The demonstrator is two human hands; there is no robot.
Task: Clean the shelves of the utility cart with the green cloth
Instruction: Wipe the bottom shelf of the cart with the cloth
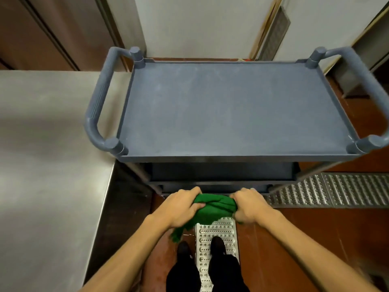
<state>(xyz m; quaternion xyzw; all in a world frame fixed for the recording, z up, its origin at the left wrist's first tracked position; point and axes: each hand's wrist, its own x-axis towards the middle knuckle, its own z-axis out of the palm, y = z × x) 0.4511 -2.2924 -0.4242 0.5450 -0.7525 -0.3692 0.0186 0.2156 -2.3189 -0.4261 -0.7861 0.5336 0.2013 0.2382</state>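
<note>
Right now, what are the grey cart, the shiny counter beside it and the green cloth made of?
The utility cart looks like moulded plastic, matte grey-blue, with thick rounded handles. The counter looks like stainless steel: brushed, softly reflective. The green cloth seems soft fabric, perhaps microfibre: it bunches and droops.

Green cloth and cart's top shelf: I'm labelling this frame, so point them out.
green cloth (216,206): head view, its bunched middle.
top shelf (231,110): head view, bare centre of its surface.
</note>
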